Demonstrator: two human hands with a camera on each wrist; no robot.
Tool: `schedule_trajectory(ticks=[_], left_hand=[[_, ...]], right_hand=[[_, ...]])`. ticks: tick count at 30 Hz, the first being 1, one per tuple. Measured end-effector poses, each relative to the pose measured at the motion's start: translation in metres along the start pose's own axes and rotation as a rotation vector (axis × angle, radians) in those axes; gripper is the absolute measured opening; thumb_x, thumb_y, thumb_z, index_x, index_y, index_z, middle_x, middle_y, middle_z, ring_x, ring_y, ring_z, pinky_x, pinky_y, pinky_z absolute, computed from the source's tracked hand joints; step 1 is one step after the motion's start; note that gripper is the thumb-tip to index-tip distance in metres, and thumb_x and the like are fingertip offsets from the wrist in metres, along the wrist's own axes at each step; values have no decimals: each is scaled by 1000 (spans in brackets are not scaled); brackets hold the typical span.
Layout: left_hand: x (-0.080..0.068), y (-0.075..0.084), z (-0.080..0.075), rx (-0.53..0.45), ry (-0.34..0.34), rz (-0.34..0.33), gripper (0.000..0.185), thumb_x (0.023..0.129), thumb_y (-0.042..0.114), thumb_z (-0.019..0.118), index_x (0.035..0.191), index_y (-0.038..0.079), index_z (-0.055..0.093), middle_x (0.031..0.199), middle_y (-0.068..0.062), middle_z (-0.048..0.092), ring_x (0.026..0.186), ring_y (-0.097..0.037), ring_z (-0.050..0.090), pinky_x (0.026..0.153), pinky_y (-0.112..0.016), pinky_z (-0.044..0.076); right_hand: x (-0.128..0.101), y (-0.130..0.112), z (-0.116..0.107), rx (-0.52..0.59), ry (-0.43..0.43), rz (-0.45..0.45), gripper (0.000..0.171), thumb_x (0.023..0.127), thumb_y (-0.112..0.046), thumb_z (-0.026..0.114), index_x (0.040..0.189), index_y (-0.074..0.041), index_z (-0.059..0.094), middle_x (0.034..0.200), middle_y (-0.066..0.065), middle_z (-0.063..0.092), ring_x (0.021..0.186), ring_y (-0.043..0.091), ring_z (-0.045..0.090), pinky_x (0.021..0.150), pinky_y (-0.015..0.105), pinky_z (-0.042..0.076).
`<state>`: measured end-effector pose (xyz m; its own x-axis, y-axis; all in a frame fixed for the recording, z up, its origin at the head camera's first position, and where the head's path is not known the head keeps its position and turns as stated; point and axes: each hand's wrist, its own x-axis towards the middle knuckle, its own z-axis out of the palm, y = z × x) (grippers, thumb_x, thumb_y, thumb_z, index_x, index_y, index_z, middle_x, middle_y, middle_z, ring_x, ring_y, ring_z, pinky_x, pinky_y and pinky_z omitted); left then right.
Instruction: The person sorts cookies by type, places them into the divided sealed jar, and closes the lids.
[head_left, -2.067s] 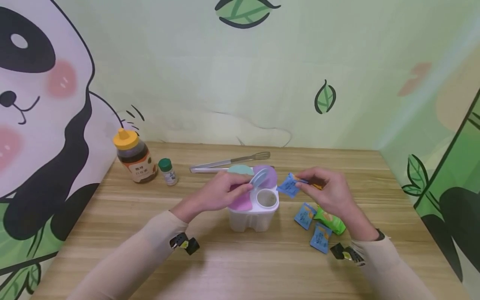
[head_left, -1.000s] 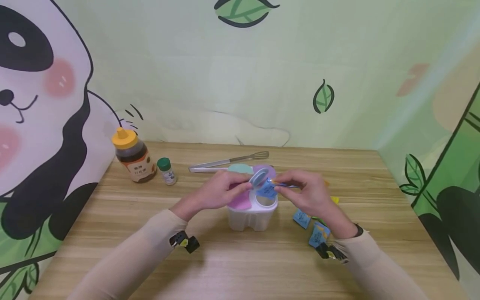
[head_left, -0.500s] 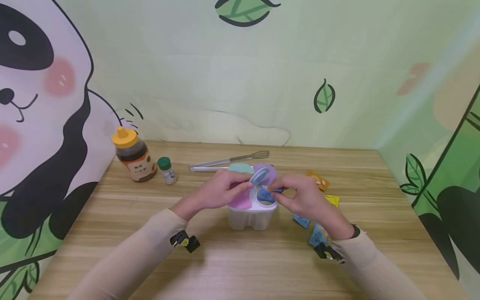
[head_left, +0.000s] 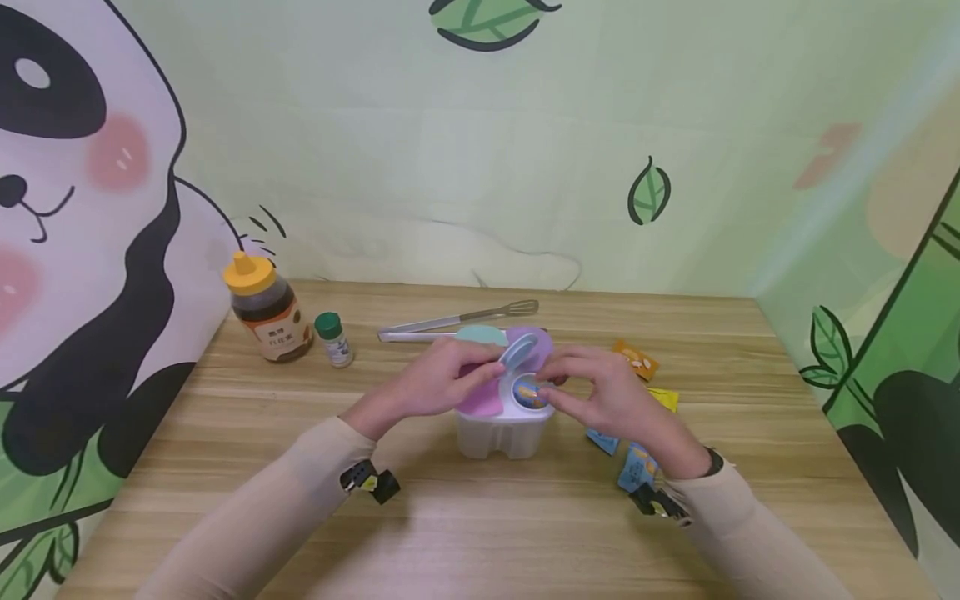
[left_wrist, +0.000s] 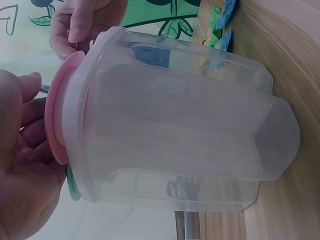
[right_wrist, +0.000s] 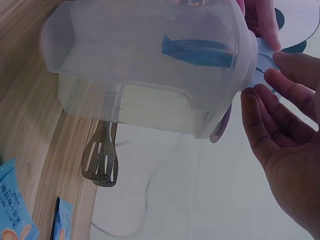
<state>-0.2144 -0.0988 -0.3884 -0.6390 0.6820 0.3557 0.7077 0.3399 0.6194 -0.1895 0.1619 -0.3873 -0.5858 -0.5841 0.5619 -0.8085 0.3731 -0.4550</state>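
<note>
A clear seasoning box (head_left: 501,437) with pink, mint and purple lids stands upright on the table. My left hand (head_left: 442,379) pinches its raised light-blue flip lid (head_left: 517,353). A blue snack packet (right_wrist: 200,52) sits mostly inside the compartment under that lid, its upper end in the round opening. My right hand (head_left: 607,392) is at the opening, thumb and forefinger at the packet's top end. Their exact contact is partly hidden. In the left wrist view, my left hand (left_wrist: 27,160) curls beside the pink lid (left_wrist: 56,107).
A honey bottle (head_left: 270,312) and a green-capped shaker (head_left: 334,340) stand at left. Metal utensils, one a whisk (head_left: 517,308), lie behind the box. Right of it are an orange packet (head_left: 636,361), a yellow-edged packet (head_left: 664,400) and blue packets (head_left: 637,467).
My right hand has moved left from beside the box, carrying the blue packet over the opening and down into it. My left hand stays on the lid.
</note>
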Motion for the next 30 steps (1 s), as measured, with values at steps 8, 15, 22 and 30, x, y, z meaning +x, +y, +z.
schedule_trajectory(ticks=[8, 15, 22, 30], left_hand=[[0, 0, 0, 8, -3, -9, 22, 99, 19, 58, 113, 8, 72, 78, 5, 63, 68, -6, 53, 56, -19, 45], [0, 0, 0, 4, -8, -22, 23, 99, 20, 58, 114, 8, 71, 82, 5, 66, 70, -6, 54, 59, -19, 47], [-1, 1, -1, 0, -3, -27, 22, 99, 19, 58, 112, 8, 72, 78, 5, 62, 70, -6, 53, 57, -19, 45], [-2, -2, 0, -11, 7, -7, 21, 98, 19, 59, 110, 8, 72, 83, 4, 66, 69, -5, 52, 55, -19, 45]], right_hand=[[-1, -1, -2, 5, -11, 17, 17, 81, -6, 77, 98, -7, 73, 94, 1, 71, 79, 9, 63, 68, 31, 57], [-1, 0, -2, -6, -15, 24, 18, 81, -7, 77, 98, -8, 72, 93, 0, 70, 78, 9, 62, 68, 30, 56], [3, 7, -6, -7, 12, 37, 18, 80, -1, 76, 97, -8, 72, 90, 1, 71, 78, 10, 62, 70, 28, 55], [1, 24, -10, 72, 41, 110, 20, 80, 3, 76, 99, -4, 72, 90, 7, 71, 77, 13, 63, 69, 29, 56]])
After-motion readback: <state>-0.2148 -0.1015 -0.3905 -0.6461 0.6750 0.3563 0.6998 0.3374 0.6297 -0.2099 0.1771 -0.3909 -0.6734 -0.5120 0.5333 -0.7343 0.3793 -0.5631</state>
